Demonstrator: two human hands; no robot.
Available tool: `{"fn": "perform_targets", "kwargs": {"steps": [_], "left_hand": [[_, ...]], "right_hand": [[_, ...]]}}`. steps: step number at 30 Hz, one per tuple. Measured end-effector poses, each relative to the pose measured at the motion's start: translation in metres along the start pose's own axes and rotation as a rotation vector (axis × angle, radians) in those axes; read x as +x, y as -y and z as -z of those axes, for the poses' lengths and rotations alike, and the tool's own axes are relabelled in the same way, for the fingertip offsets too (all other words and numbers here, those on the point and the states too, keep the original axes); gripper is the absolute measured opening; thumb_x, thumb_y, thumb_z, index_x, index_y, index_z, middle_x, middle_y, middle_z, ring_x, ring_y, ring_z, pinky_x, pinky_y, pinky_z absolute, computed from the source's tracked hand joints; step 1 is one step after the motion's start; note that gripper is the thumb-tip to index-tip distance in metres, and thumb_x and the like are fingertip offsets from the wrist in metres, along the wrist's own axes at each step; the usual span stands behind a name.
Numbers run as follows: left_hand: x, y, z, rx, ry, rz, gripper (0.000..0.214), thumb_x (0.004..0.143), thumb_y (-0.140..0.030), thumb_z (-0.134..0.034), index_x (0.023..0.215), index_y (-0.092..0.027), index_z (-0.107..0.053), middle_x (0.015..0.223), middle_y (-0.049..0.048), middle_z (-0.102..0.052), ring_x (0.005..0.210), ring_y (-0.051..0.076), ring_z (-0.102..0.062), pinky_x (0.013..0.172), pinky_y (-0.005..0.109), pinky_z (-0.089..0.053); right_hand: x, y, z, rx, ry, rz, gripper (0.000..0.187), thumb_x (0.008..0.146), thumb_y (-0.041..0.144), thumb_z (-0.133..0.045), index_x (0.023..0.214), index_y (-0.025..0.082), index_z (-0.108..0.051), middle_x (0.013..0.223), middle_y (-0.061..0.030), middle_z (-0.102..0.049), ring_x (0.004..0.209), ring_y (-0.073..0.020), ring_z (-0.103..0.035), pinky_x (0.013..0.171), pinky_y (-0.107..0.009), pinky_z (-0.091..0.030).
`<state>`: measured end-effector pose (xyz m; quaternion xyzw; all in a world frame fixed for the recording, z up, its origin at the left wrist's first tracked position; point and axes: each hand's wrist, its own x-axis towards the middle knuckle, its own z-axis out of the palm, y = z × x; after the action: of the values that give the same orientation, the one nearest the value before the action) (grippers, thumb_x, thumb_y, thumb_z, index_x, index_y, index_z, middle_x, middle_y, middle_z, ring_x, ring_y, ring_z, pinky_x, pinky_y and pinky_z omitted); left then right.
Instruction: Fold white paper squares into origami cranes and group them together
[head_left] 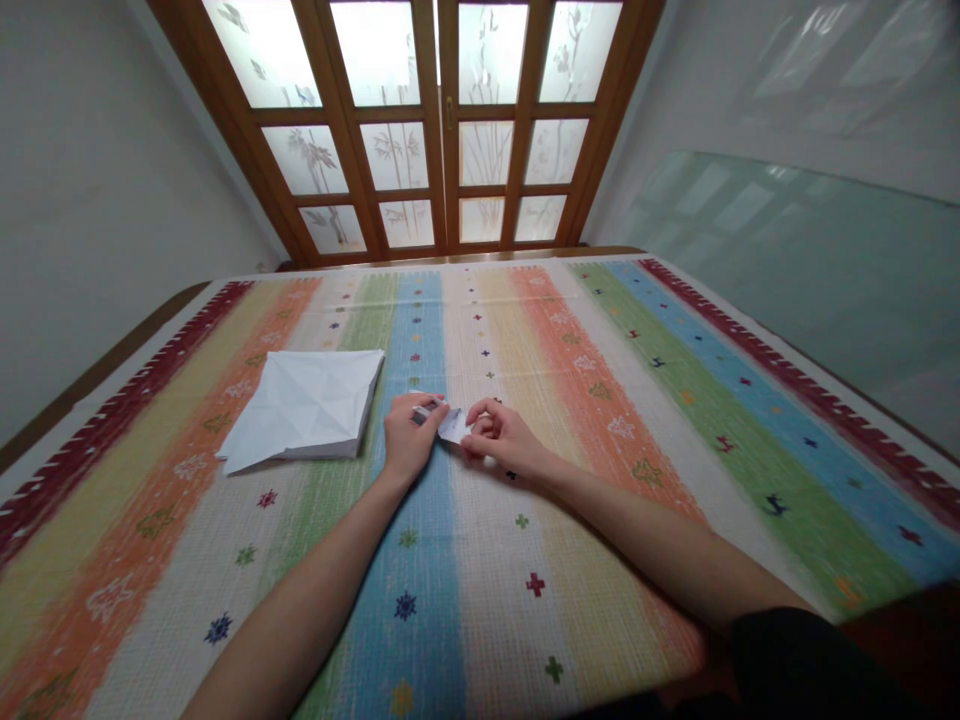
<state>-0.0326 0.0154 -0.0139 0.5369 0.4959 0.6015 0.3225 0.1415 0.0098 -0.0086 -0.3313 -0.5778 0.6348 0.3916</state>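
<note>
A small folded piece of white paper (pixel 453 426) is between my two hands, low over the middle of the table. My left hand (pixel 411 432) is closed on its left side, the thumb pressed on top. My right hand (pixel 501 436) pinches the paper's right edge with curled fingers. Part of the folded paper is covered by the fingers of both hands. Left of my left hand lies a stack of white paper sheets (pixel 315 400), the top one marked with crossing creases and one corner sticking out at the front left.
A striped, patterned cloth (pixel 405 640) covers the table under both hands. Beyond its far edge stand wooden doors (pixel 442 150) with frosted panes. White walls (pixel 97 200) rise on either side, and a pale glass panel (pixel 795 270) leans along the right.
</note>
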Motion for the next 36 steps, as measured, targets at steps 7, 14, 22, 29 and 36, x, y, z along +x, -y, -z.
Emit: {"fn": "perform_targets", "kwargs": {"steps": [7,14,22,29,36], "left_hand": [[-0.005,-0.005,-0.003,-0.005,0.258,-0.076,0.013,0.073,-0.015,-0.073,0.078,-0.027,-0.077,0.083,0.0041,-0.074,0.085,0.022,-0.060,0.091,0.034,-0.041],[-0.007,-0.005,-0.006,0.030,0.464,-0.168,0.008,0.079,-0.027,-0.069,0.074,-0.027,-0.076,0.080,0.0046,-0.073,0.083,0.022,-0.058,0.090,0.036,-0.039],[-0.006,-0.012,-0.007,-0.061,0.472,-0.042,0.003,0.071,-0.023,-0.074,0.069,-0.026,-0.075,0.075,0.0042,-0.071,0.078,0.020,-0.057,0.090,0.035,-0.037],[-0.007,-0.014,-0.007,0.006,0.488,-0.104,0.005,0.074,-0.025,-0.073,0.075,-0.028,-0.077,0.078,0.0040,-0.073,0.080,0.022,-0.057,0.094,0.037,-0.035],[-0.009,-0.010,-0.008,-0.083,0.355,0.040,0.011,0.066,-0.026,-0.080,0.077,-0.028,-0.076,0.075,0.0033,-0.072,0.085,0.024,-0.057,0.099,0.039,-0.034]], "right_hand": [[0.003,0.014,0.017,-0.425,-0.246,0.430,0.011,0.082,0.028,-0.065,0.090,0.021,-0.065,0.071,0.0014,-0.061,0.055,-0.0089,-0.051,0.051,-0.022,-0.042],[0.003,0.015,0.019,-0.638,-0.007,0.644,0.027,0.085,0.015,-0.054,0.106,0.025,-0.068,0.098,-0.0060,-0.066,0.087,-0.0159,-0.062,0.073,-0.029,-0.052],[0.004,0.015,0.025,-0.726,0.062,0.687,0.027,0.085,0.014,-0.051,0.102,0.025,-0.069,0.091,-0.0051,-0.069,0.081,-0.0162,-0.064,0.073,-0.031,-0.053],[0.003,0.013,0.031,-0.903,0.043,0.729,0.017,0.090,0.024,-0.053,0.085,0.026,-0.069,0.083,-0.0061,-0.069,0.071,-0.0166,-0.060,0.067,-0.031,-0.049],[0.005,0.002,0.034,-0.853,-0.051,0.699,0.024,0.090,0.032,-0.054,0.069,0.024,-0.062,0.077,-0.0058,-0.066,0.066,-0.0159,-0.057,0.064,-0.030,-0.047]]}}
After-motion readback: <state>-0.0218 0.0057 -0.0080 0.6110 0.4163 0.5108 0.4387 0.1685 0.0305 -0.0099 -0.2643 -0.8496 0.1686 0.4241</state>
